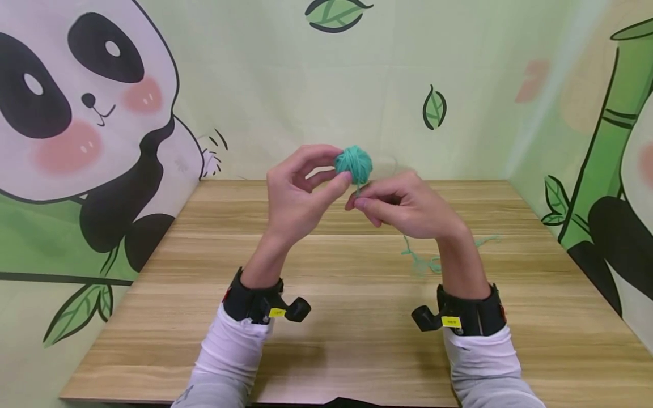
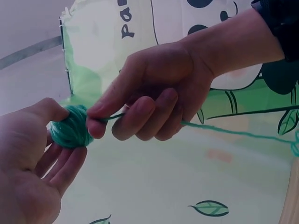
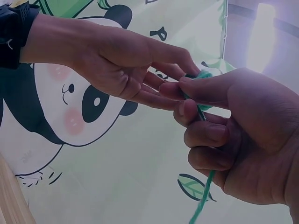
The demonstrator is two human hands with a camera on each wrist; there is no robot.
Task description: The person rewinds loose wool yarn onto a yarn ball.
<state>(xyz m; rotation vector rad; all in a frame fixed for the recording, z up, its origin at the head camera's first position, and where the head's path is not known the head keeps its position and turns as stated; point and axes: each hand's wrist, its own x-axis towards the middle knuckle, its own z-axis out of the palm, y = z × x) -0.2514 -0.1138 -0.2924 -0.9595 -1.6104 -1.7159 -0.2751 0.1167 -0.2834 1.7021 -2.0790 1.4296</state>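
A small ball of teal yarn (image 1: 355,164) is held up above the table between the thumb and fingers of my left hand (image 1: 302,190). Just right of the ball, my right hand (image 1: 408,205) pinches the yarn strand (image 1: 358,190) that comes off it. In the left wrist view the strand (image 2: 233,131) passes under the curled fingers of the right hand (image 2: 161,93) and stretches away to the right. From the right wrist view, the ball (image 3: 205,77) is mostly hidden behind the fingers and thumb.
Loose teal yarn (image 1: 420,262) lies on the wooden table (image 1: 347,317), partly behind the right forearm. A backdrop (image 1: 255,85) printed with pandas and leaves rises behind the table. Each wrist wears a black strap (image 1: 252,297) with a small camera.
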